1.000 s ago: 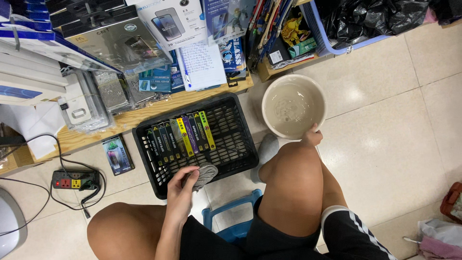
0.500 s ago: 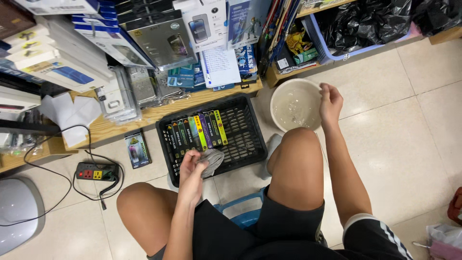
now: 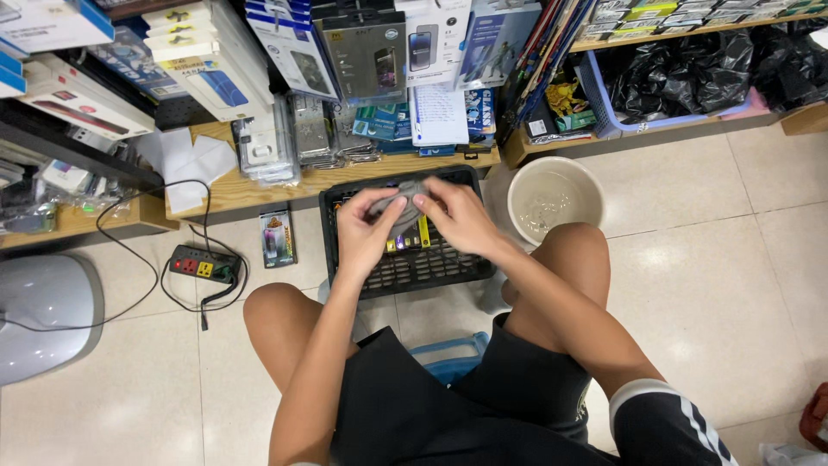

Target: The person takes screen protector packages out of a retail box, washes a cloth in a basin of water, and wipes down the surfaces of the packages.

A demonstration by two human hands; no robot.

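Tiled shop floor [image 3: 707,259], low wooden shelf [image 3: 259,192] stacked with boxed phone accessories. Black plastic basket [image 3: 414,263] on floor between knees. Left hand [image 3: 366,226] and right hand [image 3: 457,217] meeting over basket, fingers of both pinching grey cloth [image 3: 404,207] held between them. White bucket [image 3: 554,198] of water just right of basket. Power strip [image 3: 204,263] lying left.

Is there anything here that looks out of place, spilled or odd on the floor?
Two things stand out. A black power strip lies on the tiled floor with its cable trailing, not far from the round white bucket, which seems to hold water. A small flat packaged item also lies loose on the floor beside the black plastic basket. No spill shows.
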